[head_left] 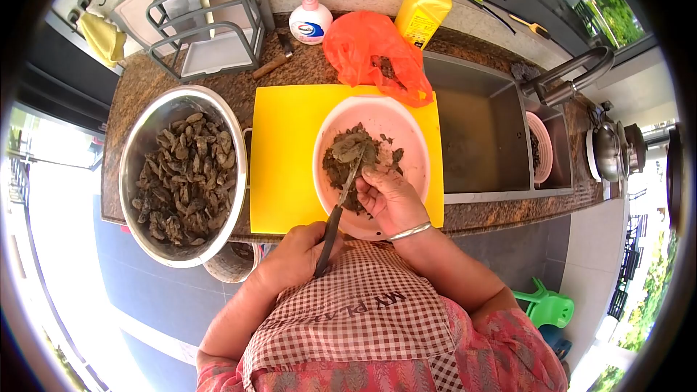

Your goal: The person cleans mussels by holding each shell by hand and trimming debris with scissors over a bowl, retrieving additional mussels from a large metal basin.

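My left hand (294, 255) is closed round the dark handle of a knife (338, 219) at the front edge of the yellow board (283, 160). The blade points up and away over a pink bowl (410, 149), its tip by a clump of dark, muddy pieces (352, 147). My right hand (385, 194), with a bracelet at the wrist, is over the bowl's right part, fingers bent and pinched at the clump beside the blade. Exactly what these fingertips grip is too small to tell. More dark bits lie in the bowl.
A large steel bowl (242, 174) of dark, elongated pieces stands left of the board. Behind are a knife rack (250, 11), pink pump bottle (310, 18), red plastic bag (356, 40) and yellow bottle (423, 11). The sink (479, 123) and tap (566, 91) are at right.
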`<move>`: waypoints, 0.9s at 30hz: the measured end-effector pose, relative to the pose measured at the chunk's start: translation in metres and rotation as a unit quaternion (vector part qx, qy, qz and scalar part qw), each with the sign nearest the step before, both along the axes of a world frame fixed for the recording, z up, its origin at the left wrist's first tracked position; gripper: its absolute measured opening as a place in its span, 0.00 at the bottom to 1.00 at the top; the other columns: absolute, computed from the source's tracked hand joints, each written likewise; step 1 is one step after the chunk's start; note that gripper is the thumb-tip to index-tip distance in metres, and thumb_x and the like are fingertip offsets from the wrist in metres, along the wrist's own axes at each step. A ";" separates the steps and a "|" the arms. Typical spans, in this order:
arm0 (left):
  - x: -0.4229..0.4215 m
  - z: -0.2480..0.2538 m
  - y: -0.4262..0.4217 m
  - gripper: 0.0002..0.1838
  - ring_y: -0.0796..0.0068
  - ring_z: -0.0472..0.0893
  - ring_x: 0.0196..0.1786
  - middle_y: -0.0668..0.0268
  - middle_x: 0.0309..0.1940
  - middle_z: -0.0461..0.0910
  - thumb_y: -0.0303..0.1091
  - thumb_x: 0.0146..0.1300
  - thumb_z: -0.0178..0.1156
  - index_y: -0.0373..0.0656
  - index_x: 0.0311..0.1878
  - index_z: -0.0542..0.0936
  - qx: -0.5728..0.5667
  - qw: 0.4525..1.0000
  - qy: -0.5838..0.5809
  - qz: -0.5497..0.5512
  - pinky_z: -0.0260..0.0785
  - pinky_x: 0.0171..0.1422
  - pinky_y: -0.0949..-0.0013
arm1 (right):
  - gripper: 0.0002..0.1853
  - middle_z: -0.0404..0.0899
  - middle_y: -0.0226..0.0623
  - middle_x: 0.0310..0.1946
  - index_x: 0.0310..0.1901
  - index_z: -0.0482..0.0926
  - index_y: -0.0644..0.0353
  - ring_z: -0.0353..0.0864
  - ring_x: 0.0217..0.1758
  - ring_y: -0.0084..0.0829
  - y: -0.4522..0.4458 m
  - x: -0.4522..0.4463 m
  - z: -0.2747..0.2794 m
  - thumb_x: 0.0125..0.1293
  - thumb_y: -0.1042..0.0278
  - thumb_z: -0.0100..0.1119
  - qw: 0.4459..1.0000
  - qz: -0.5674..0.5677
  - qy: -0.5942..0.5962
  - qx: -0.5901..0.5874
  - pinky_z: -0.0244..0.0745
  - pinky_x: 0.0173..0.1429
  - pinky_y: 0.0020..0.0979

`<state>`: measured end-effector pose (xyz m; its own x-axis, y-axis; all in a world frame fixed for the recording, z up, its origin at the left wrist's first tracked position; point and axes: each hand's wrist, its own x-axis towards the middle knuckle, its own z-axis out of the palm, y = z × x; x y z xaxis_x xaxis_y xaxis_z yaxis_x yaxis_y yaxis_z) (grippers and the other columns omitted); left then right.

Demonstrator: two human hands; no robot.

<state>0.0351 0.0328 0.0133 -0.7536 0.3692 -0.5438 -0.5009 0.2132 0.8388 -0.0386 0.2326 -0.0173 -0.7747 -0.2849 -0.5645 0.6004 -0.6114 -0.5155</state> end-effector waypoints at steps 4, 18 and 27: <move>-0.004 0.006 -0.003 0.19 0.78 0.74 0.21 0.64 0.19 0.75 0.41 0.71 0.55 0.29 0.45 0.81 0.111 0.990 -0.079 0.016 0.65 0.26 0.74 | 0.08 0.82 0.31 0.41 0.47 0.79 0.59 0.81 0.42 0.23 0.006 0.000 -0.013 0.70 0.69 0.64 1.000 0.007 0.007 -0.027 0.79 0.47 0.27; 0.009 0.008 -0.012 0.20 0.55 0.82 0.34 0.51 0.31 0.81 0.46 0.66 0.57 0.34 0.42 0.78 -0.205 0.967 0.132 -0.079 0.74 0.38 0.58 | 0.12 0.83 0.36 0.39 0.47 0.76 0.63 0.83 0.39 0.24 0.031 0.004 -0.016 0.67 0.71 0.67 0.992 0.009 0.060 0.113 0.81 0.40 0.27; 0.004 0.035 0.002 0.23 0.41 0.82 0.42 0.44 0.35 0.82 0.49 0.65 0.57 0.33 0.39 0.78 -0.360 0.904 0.167 -0.159 0.74 0.50 0.46 | 0.13 0.81 0.35 0.39 0.48 0.74 0.62 0.83 0.37 0.26 0.026 0.014 -0.010 0.66 0.75 0.67 0.982 0.033 0.098 0.161 0.82 0.39 0.30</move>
<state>0.0390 0.0350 0.0479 -0.8377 0.2374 -0.4919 -0.0625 0.8531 0.5180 -0.0242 0.2587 -0.0275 -0.8628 -0.1693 -0.4763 0.5040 -0.3607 -0.7848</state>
